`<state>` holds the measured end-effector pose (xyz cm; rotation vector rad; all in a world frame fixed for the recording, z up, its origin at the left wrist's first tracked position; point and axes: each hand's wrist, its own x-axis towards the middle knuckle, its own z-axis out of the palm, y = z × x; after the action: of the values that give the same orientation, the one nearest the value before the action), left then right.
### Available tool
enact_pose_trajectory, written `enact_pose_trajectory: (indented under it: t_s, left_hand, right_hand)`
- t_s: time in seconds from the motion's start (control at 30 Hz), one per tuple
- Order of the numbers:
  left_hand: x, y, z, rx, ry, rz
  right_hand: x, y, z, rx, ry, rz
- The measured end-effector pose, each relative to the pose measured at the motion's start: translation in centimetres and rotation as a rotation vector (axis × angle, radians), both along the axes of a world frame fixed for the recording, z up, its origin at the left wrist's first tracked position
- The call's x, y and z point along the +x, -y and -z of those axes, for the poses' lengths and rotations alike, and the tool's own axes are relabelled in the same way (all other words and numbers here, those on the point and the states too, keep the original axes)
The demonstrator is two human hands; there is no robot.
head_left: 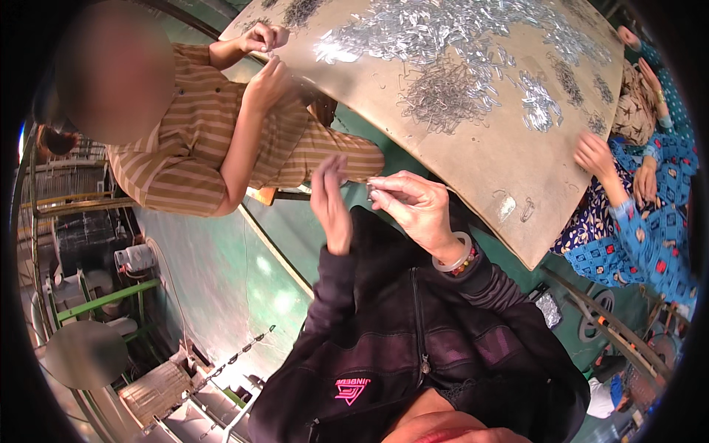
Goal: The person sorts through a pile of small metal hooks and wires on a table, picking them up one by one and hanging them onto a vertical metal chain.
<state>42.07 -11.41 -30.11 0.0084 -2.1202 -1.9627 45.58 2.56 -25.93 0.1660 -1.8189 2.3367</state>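
In front of my dark jacket, my right hand (417,210) pinches a small metal piece (371,189) between thumb and fingertips; its exact kind is too small to make out. A pale bangle and a beaded bracelet circle that wrist. My left hand (330,203) is just left of it, raised, fingers stretched out and slightly smeared by motion, with nothing visible in it. Both hands are off the table (509,173), close to its near edge. On the tabletop lie a heap of bent wire hooks (445,96) and a wide spread of shiny flat metal links (421,35).
A co-worker in a striped brown outfit (199,140) sits at the left, hands together at the table edge. People in patterned blue clothes (620,247) sit along the right edge. Smaller links (537,103) and a loose metal piece (527,210) lie nearer. Machinery (96,288) stands lower left.
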Motion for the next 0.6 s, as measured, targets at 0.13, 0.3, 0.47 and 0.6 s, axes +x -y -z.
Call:
enact_pose_trajectory:
  t_s: [0.13, 0.3, 0.47, 0.6]
  left_hand:
    - [-9.5, -2.8, 2.2, -0.290, -0.058, 0.193]
    - [-15.3, -7.1, 4.9, -0.832, -0.362, 0.393]
    - [-15.8, -7.8, 5.9, -0.943, -0.406, 0.362]
    - [-14.9, -7.6, 4.9, -0.751, -0.313, 0.310]
  right_hand:
    - [0.8, -0.6, 1.3, 0.032, 0.075, 0.009]
    - [1.5, -1.1, 1.3, 0.024, 0.092, 0.010]
    - [1.3, -1.4, 1.3, -0.004, 0.090, 0.003]
    - [1.1, -1.8, 1.5, -0.020, 0.038, 0.029]
